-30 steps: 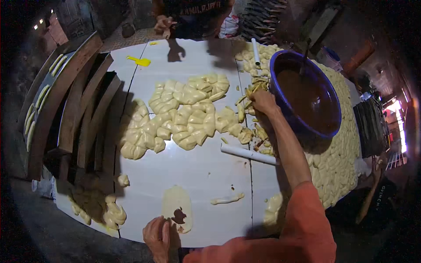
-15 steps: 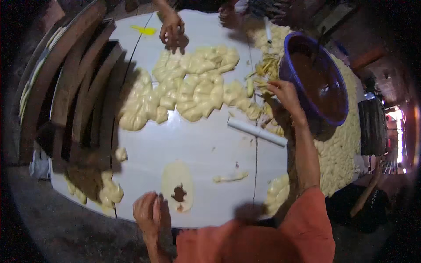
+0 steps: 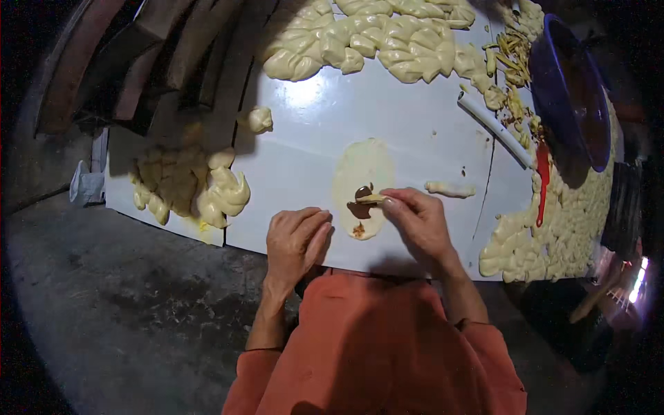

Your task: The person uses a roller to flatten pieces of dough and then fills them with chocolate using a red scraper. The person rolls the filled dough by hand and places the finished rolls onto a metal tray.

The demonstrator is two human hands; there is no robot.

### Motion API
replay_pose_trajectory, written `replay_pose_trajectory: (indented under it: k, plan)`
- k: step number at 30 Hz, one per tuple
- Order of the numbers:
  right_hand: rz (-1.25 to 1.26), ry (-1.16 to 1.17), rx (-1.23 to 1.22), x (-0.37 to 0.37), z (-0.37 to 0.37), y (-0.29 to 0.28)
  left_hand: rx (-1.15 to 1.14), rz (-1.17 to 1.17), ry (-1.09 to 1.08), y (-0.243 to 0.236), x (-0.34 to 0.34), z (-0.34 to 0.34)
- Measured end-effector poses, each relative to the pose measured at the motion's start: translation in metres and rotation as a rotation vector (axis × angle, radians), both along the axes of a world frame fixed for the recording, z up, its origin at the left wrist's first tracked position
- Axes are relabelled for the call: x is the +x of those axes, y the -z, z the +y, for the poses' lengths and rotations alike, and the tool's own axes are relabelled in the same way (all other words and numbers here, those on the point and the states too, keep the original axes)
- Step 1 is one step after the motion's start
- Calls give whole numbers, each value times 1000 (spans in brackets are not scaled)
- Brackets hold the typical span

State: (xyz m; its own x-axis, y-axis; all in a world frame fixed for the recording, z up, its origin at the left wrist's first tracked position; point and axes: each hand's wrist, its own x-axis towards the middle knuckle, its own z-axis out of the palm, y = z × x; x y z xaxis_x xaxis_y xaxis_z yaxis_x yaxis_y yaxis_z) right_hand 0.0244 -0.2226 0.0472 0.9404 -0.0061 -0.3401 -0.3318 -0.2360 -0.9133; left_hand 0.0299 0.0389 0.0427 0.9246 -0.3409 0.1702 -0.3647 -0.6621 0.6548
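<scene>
A flattened oval of pale dough (image 3: 353, 162) lies on the white table before me, with a dark brown filling (image 3: 359, 211) spread on its near half. In my right hand (image 3: 420, 220) a pale yellow strip (image 3: 371, 198) is pinched between thumb and fingers, its tip over the filling. My left hand (image 3: 297, 242) lies on the table just left of the oval, fingers loosely bent, with nothing visible in it. A thin roll of dough (image 3: 449, 189) sits right of my right hand. More yellow strips (image 3: 512, 55) are heaped beside the purple bowl.
Many dough pieces (image 3: 387, 43) cover the far side, with others (image 3: 225, 194) at left and right. A white rolling rod (image 3: 496, 129) lies near the purple bowl (image 3: 553, 62), which holds brown filling. A red utensil (image 3: 543, 183) rests at right. Dark wooden boards (image 3: 166, 62) stand far left.
My right hand has come from the strip heap beside the bowl to the oval, bringing a strip. My left hand stays beside the oval. The view has shifted nearer to my body.
</scene>
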Motion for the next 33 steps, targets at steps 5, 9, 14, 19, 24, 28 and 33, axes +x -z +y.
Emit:
replay_pose_trajectory:
  k: [5,9,14,19,24,28,33]
  plan:
    - [-4,15,-239,-13,28,-6,-18,-10,170,1,4,2]
    - [-133,-33,-314,-14,27,-4,-29,-11,270,6,7,2]
    - [-345,-88,-477,-16,24,2,-33,-58,366,9,11,-4]
    - [-385,-219,-586,-14,28,4,-9,-62,394,14,13,-5]
    - [-391,-233,-620,-24,22,-6,-29,-76,419,18,15,-7]
    - [-462,-342,-615,-38,17,-7,-3,-131,415,20,12,-9]
    - [-597,-341,-682,-45,17,17,-10,-159,401,23,11,-16]
